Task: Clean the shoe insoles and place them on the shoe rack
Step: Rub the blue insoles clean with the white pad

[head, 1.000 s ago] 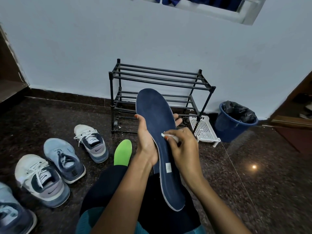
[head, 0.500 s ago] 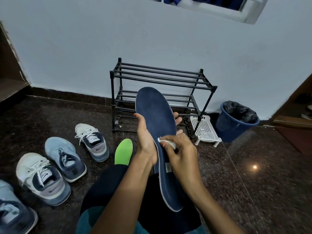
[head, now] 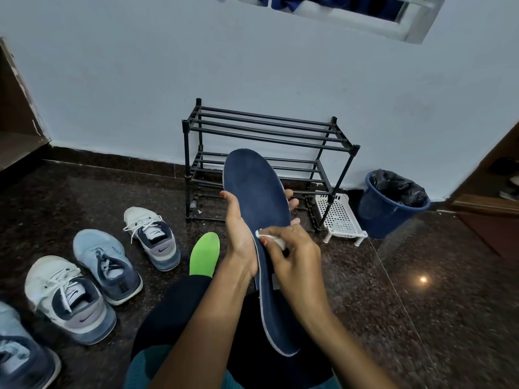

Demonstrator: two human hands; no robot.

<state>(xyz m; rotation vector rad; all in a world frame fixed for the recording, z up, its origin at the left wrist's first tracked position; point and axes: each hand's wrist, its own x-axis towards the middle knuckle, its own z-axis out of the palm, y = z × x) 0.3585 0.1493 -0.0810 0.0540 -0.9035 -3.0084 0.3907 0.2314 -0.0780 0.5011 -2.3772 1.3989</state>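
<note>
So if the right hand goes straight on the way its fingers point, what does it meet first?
The blue insole: the right hand presses a white wipe against it. Behind the insole, probably the left hand that holds it.

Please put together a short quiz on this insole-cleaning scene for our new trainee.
1. True or false: the green insole lies on the shoe rack.
2. What does the right hand pinch against the navy insole? A) a brush B) a small white wipe C) a shoelace
3. Which hand grips the navy insole by its edges and holds it up?

Key: 1 false, it lies on the floor; 2 B; 3 the left hand.
</note>
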